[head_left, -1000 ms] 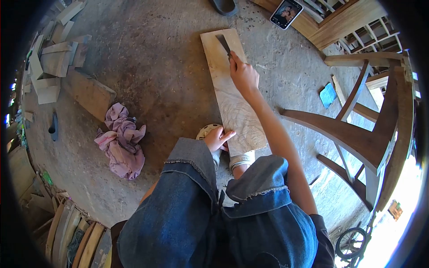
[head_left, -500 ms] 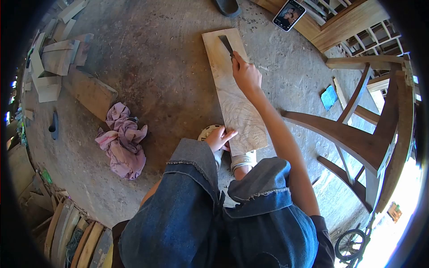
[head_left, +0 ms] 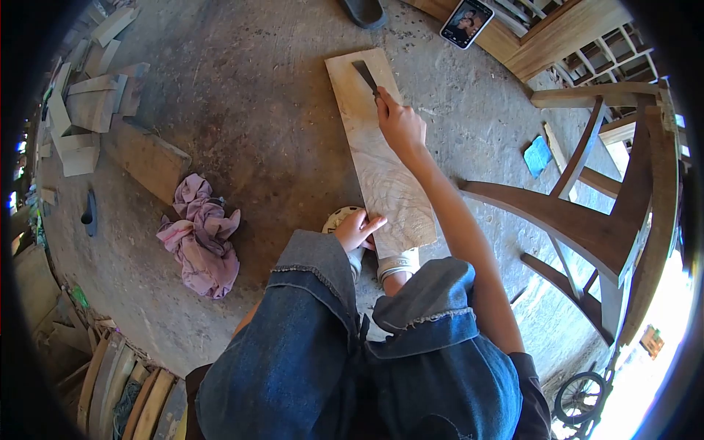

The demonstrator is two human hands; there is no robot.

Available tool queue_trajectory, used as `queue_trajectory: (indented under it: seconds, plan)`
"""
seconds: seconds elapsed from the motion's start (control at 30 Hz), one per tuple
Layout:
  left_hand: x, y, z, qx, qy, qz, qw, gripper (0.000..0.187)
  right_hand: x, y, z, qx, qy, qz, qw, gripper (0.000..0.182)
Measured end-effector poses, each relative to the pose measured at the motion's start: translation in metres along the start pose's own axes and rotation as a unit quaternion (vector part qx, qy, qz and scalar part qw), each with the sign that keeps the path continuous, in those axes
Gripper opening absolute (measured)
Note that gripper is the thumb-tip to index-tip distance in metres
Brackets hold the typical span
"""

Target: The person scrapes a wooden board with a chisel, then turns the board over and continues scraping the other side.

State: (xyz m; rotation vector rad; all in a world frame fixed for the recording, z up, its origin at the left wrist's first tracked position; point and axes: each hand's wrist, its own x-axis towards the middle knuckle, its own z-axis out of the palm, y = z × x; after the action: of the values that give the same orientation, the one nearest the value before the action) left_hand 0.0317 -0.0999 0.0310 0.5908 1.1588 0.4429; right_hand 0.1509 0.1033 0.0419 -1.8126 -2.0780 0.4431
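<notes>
A long wooden board [head_left: 374, 147] lies lengthwise in front of me, its near end by my feet. My right hand [head_left: 402, 125] is closed round the handle of a putty knife [head_left: 364, 75], whose blade rests at the far part of the board. The near half of the board has a wrinkled, wavy surface. At the near left edge, my left hand [head_left: 358, 230] grips the board, thumb on top and fingers partly hidden at its side.
A crumpled pink cloth [head_left: 202, 242] and a plank [head_left: 150, 158] lie on the left. Wood offcuts [head_left: 95, 103] are piled behind them. A wooden chair frame [head_left: 572, 220] stands right. A phone [head_left: 466, 23], a blue scrap [head_left: 537, 156] and a sandal [head_left: 364, 11] are farther off.
The whole view has shifted slightly. The putty knife stays near the far end of the board, and both hands keep their hold.
</notes>
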Motion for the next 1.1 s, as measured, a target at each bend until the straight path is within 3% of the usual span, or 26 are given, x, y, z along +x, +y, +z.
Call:
queue_trajectory:
  seconds: [0.07, 0.17, 0.47, 0.67, 0.77, 0.9, 1.0, 1.07, 1.1]
  plan:
    - [0.006, -0.013, -0.002, 0.043, -0.021, 0.01, 0.999, 0.053, -0.017, -0.001, -0.006, 0.007, -0.031, 0.052, 0.998, 0.033]
    - [0.002, -0.006, 0.0, 0.032, -0.015, 0.003, 0.999, 0.052, -0.051, 0.0, -0.009, 0.01, -0.02, 0.05, 0.999, 0.034]
    - [0.0, -0.003, 0.0, 0.06, -0.011, 0.035, 0.998, 0.051, 0.022, -0.001, 0.01, -0.021, -0.007, 0.045, 0.999, 0.035]
    - [0.005, -0.009, -0.003, 0.108, -0.014, 0.013, 0.994, 0.044, -0.033, 0.0, -0.004, 0.022, -0.024, 0.049, 0.998, 0.033]
    - [-0.006, 0.005, 0.005, 0.009, -0.012, 0.024, 1.0, 0.045, -0.027, 0.0, -0.007, 0.011, -0.047, 0.062, 0.997, 0.035]
    - [-0.001, 0.001, 0.001, 0.029, -0.015, 0.024, 0.999, 0.046, 0.011, -0.001, 0.0, -0.003, -0.029, 0.048, 0.998, 0.036]
    - [0.002, -0.006, -0.003, 0.056, -0.016, 0.0, 0.998, 0.046, 0.001, -0.001, 0.003, -0.007, -0.026, 0.046, 0.999, 0.036]
    - [0.016, -0.022, -0.008, 0.21, -0.004, 0.034, 0.977, 0.045, -0.024, 0.0, -0.002, 0.007, -0.019, 0.048, 0.999, 0.035]
    - [0.016, -0.024, -0.007, 0.208, -0.005, 0.032, 0.978, 0.045, -0.034, 0.002, -0.006, 0.011, -0.038, 0.044, 0.998, 0.035]
